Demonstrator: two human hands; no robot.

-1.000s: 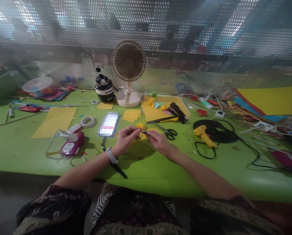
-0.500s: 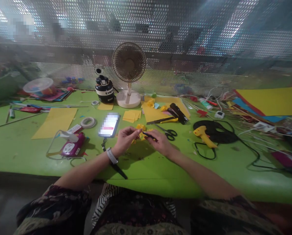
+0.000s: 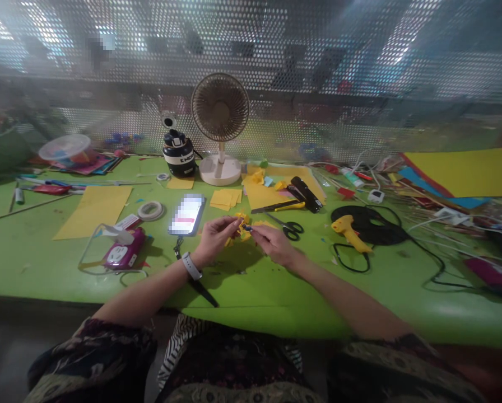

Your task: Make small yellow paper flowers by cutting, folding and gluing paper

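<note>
My left hand (image 3: 214,239), with a watch on its wrist, has its thumb and fingers pinched on a small crumpled yellow paper piece (image 3: 241,217). From the other side my right hand (image 3: 277,246) reaches in, its fingers closed on a small slim dark-blue object (image 3: 246,228) whose kind I cannot make out. The tip of that object meets the yellow paper between my hands. More yellow paper scraps lie beneath, partly covered by my fingers. Black-handled scissors (image 3: 293,230) rest just beyond my right hand. A lit phone (image 3: 186,214) lies beyond my left hand.
A fan (image 3: 220,168) and a dark bottle (image 3: 179,157) stand at the back. Yellow squares (image 3: 226,198), a cutter knife (image 3: 290,206) and a stapler (image 3: 307,193) lie in front. A yellow glue gun (image 3: 352,234) sits right; a purple power socket (image 3: 125,249) and tape roll (image 3: 150,210) left.
My right fingers have shifted on the dark object: its length along my fingers no longer shows, and only a short part sticks out by the paper. My left hand has hardly moved.
</note>
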